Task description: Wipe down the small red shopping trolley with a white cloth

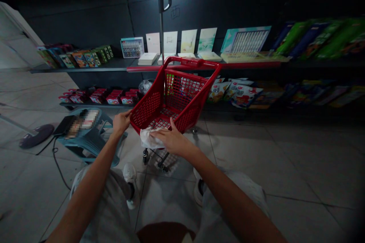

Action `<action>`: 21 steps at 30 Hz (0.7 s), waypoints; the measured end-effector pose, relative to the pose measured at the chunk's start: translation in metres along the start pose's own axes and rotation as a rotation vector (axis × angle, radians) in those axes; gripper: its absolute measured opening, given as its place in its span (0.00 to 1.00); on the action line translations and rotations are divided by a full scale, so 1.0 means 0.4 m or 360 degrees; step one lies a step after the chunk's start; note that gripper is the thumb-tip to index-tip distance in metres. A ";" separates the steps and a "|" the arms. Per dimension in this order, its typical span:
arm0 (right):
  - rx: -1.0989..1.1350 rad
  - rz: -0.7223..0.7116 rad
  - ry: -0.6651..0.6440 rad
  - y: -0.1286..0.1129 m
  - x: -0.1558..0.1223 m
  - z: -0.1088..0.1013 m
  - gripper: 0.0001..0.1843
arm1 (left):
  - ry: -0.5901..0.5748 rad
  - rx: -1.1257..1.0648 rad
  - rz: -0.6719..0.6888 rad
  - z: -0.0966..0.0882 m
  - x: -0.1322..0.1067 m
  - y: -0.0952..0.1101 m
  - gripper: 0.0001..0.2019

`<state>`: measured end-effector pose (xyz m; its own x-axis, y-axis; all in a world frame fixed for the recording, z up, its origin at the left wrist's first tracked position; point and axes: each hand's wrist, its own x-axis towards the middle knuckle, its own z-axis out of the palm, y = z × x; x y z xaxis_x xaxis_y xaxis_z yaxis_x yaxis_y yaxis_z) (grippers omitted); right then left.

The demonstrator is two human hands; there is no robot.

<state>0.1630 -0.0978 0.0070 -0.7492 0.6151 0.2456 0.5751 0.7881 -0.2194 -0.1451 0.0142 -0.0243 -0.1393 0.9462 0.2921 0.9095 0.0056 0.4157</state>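
Observation:
A small red shopping cart (196, 108) with a latticed plastic basket stands on its wheels in front of me, its handle on the far side. My left hand (121, 122) is closed on the left corner of the basket's near rim, its fingertips partly hidden. At the middle of that rim, my right hand (173, 140) presses a crumpled white cloth (149, 139) against the red plastic, thumb raised toward the basket's inside. Whether the cloth is fabric or paper I cannot tell. Inside the basket, no goods show.
A blue-grey plastic stool (94, 140) with items on top stands left of the cart, a cable trailing down from it. Beyond the cart runs a dark shelf (108, 64) with books and boxed goods; snack bags (242, 93) fill the lower level. A pole base (37, 136) is far left.

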 end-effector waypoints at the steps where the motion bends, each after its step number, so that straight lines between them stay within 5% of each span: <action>1: 0.0021 0.0041 0.0028 0.009 -0.001 -0.001 0.29 | -0.0002 0.0008 -0.0004 0.000 0.001 -0.004 0.21; 9: -0.0014 0.0343 0.0382 0.080 -0.013 -0.006 0.19 | 0.0026 0.0034 -0.0069 -0.017 -0.003 -0.009 0.21; 15: -0.0151 0.0349 0.0456 0.053 0.010 0.012 0.13 | 0.0286 -0.0025 0.0550 -0.023 -0.116 0.093 0.18; 21: -0.0297 0.0338 0.0441 0.010 0.043 0.047 0.12 | -0.0135 -0.0070 0.0958 0.027 -0.254 0.195 0.18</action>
<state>0.1464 -0.0845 -0.0076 -0.5048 0.7279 0.4641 0.7767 0.6176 -0.1238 -0.0556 -0.0781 -0.0308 0.4277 0.8016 0.4178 0.8016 -0.5499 0.2344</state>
